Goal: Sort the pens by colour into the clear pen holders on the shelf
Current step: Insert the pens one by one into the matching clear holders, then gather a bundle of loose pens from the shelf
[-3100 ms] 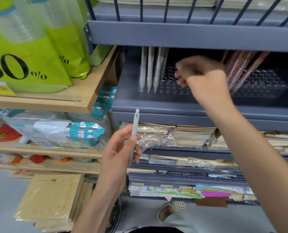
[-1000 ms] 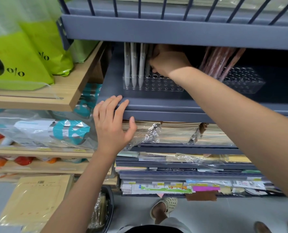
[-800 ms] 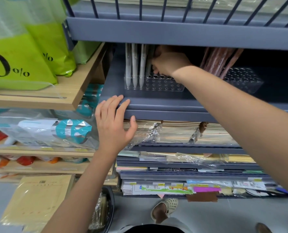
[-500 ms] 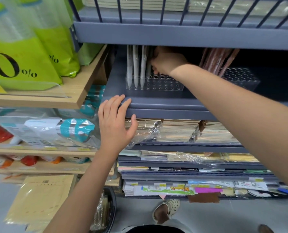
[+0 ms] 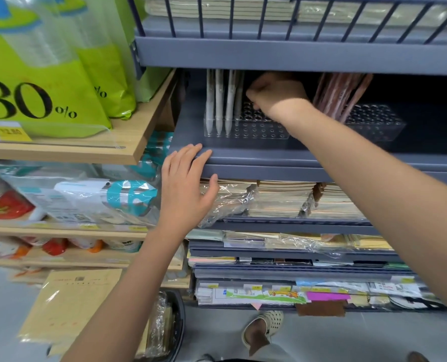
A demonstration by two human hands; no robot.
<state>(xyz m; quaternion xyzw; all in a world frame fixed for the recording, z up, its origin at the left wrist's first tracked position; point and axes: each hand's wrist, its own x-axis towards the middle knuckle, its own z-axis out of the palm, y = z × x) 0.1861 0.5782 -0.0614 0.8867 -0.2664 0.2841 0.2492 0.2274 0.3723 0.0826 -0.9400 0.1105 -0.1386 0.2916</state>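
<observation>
Three white pens stand upright at the left end of a clear perforated pen holder on the grey shelf. A fourth pale pen stands beside them. My right hand reaches in under the upper shelf, its fingers curled tight against that fourth pen; the contact itself is mostly hidden by the fist. A second clear holder to the right carries several leaning reddish-brown pens. My left hand lies flat with straight fingers on the shelf's front edge, holding nothing.
The upper grey shelf hangs low over the pens. Wrapped notebooks fill the shelf below. Green bags stand on a wooden shelf at the left. A sandalled foot shows on the floor.
3.1 s ago my left hand held a white pen; now it rests bare on the shelf edge. My right hand has stayed at the left holder and sunk slightly lower beside the fourth pen.
</observation>
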